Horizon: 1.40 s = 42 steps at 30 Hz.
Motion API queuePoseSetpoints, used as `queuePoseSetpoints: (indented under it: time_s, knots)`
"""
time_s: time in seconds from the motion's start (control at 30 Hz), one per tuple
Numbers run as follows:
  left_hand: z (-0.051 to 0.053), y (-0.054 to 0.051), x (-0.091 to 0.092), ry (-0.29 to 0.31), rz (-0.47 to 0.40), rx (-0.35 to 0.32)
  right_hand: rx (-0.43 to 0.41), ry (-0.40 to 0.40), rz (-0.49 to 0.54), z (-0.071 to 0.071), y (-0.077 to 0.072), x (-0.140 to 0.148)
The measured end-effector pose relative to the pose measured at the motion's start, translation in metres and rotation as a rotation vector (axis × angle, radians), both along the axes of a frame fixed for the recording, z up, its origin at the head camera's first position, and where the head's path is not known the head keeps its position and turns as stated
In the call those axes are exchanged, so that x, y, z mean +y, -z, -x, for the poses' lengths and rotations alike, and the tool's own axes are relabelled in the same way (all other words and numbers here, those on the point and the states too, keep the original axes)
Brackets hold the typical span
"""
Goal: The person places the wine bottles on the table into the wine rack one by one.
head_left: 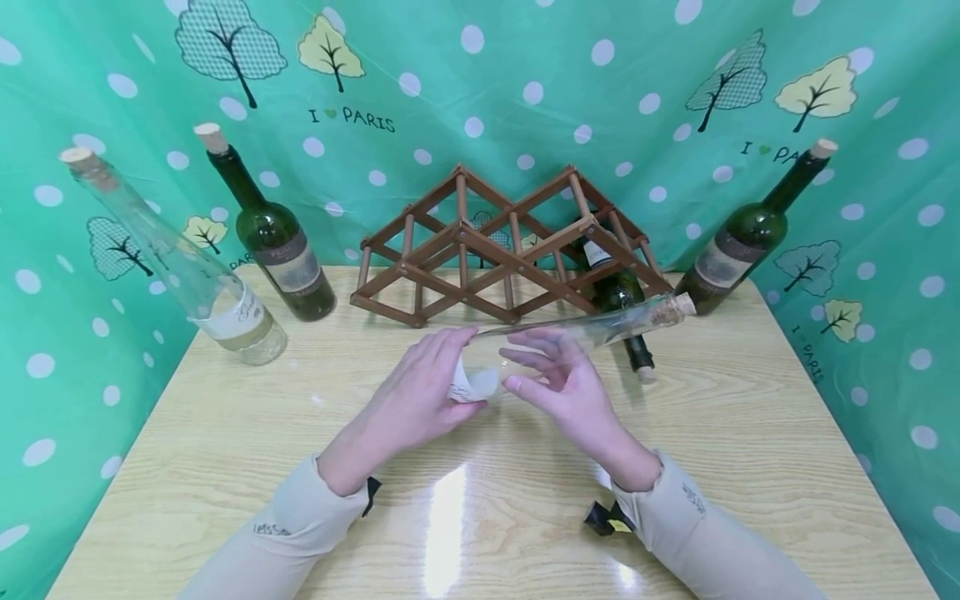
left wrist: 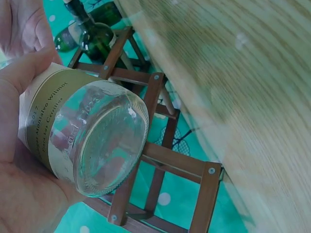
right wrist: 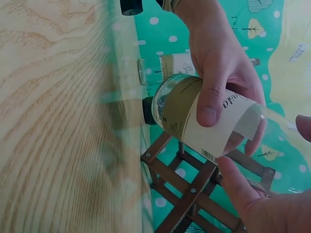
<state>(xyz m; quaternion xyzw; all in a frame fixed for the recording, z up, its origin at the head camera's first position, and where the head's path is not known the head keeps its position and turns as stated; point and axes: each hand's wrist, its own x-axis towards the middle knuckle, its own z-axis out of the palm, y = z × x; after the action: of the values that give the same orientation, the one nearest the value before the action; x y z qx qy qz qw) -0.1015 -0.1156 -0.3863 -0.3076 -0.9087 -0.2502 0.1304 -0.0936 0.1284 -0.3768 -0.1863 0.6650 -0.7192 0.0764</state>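
A clear glass bottle [head_left: 626,323] with a cork lies slanted in the air above the table, its neck pointing right. My left hand [head_left: 420,383] grips it round the white label near the base; the left wrist view shows the bottle's round bottom [left wrist: 114,145]. My right hand [head_left: 566,387] is by the middle of the bottle with its fingers spread and loosely bent. In the right wrist view one right fingertip [right wrist: 227,167] is at the label's edge; whether it presses the glass I cannot tell.
Behind the hands stands a brown wooden lattice wine rack [head_left: 462,237], with a green bottle [head_left: 618,292] in its right side, corked neck forward. A clear corked bottle [head_left: 236,321] and a green bottle [head_left: 288,262] stand left, another green bottle [head_left: 727,254] right. A patterned green curtain [head_left: 480,83] surrounds the table.
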Motion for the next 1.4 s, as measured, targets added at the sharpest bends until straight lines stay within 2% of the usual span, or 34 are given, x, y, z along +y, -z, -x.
queuePoseSetpoints:
  time_s: [0.2, 0.53, 0.83, 1.03, 1.4]
  knots:
    - [0.0, 0.0, -0.004, -0.003, -0.002, -0.002, -0.043, -0.015, -0.067, 0.0, -0.002, 0.003]
    - [0.001, -0.001, -0.012, -0.023, -0.005, -0.011, -0.106, -0.033, -0.237, -0.003, -0.005, 0.011]
    - [0.004, 0.001, -0.022, -0.051, 0.011, 0.012, -0.039, -0.06, -0.44, -0.015, -0.015, 0.016]
    - [0.004, 0.002, -0.028, -0.069, 0.023, 0.001, -0.006, -0.072, -0.571, -0.022, -0.021, 0.018]
    - [0.003, 0.003, -0.035, -0.093, 0.049, -0.013, 0.141, -0.033, -0.788, -0.032, -0.038, 0.028]
